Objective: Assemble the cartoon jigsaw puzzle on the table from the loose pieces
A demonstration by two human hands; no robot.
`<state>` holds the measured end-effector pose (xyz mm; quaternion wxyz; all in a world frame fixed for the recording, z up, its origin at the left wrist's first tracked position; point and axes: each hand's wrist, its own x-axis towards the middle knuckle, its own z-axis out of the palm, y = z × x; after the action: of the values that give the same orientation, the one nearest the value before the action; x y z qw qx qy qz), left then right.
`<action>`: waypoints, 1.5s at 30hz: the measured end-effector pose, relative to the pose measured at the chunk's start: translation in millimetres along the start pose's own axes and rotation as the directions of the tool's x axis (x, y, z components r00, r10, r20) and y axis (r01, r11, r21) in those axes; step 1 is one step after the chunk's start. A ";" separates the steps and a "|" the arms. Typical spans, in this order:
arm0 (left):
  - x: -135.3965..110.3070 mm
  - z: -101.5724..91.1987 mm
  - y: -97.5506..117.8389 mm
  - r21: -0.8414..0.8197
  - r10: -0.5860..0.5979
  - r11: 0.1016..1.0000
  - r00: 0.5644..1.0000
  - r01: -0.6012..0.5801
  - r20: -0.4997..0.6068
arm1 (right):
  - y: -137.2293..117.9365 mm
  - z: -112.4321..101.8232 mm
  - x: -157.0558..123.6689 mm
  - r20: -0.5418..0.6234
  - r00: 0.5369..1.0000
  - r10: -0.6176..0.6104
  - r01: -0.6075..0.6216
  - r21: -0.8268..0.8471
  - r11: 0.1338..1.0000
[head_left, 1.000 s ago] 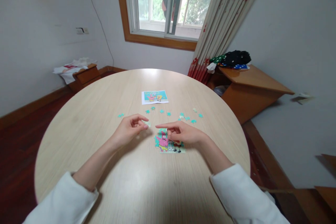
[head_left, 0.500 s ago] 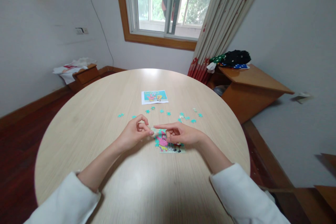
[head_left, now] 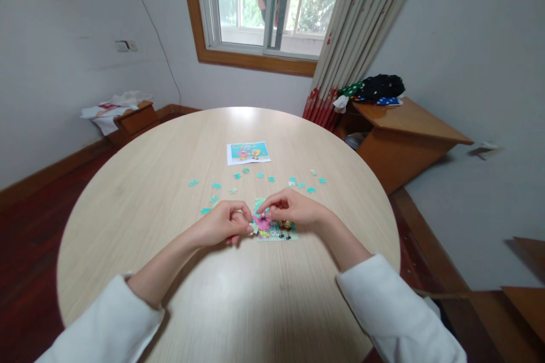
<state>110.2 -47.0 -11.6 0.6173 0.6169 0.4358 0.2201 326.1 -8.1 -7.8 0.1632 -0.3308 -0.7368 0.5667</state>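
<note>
While the left hand (head_left: 225, 222) pinches a small pale piece (head_left: 254, 228) with bent fingers, the right hand (head_left: 294, 206) curls over the puzzle (head_left: 276, 233); I cannot tell if it grips anything; the puzzle lies on the table (head_left: 238, 295), partly under the right hand and just right of the left.

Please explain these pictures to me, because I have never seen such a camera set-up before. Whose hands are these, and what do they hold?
There is no machine here, only a person's bare left hand and right hand. Every picture comes from one camera worn on that person's head, looking forward and down. On the round table lie a partly joined puzzle, loose pieces and, farther away, a printed picture. The left hand pinches a pale piece at the puzzle's left edge. The right hand is over the puzzle, and I cannot see anything held in it.
</note>
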 end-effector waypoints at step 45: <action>0.8 -8.4 -9.4 0.096 -0.114 0.989 0.993 0.111 0.023 | 18.8 -1.8 12.9 -0.368 0.929 -0.036 0.044 0.012 0.999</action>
<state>101.3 -42.8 -19.5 0.6053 0.6228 0.4708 0.1552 323.4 4.5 -26.8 0.3129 -0.4141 -0.6941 0.4988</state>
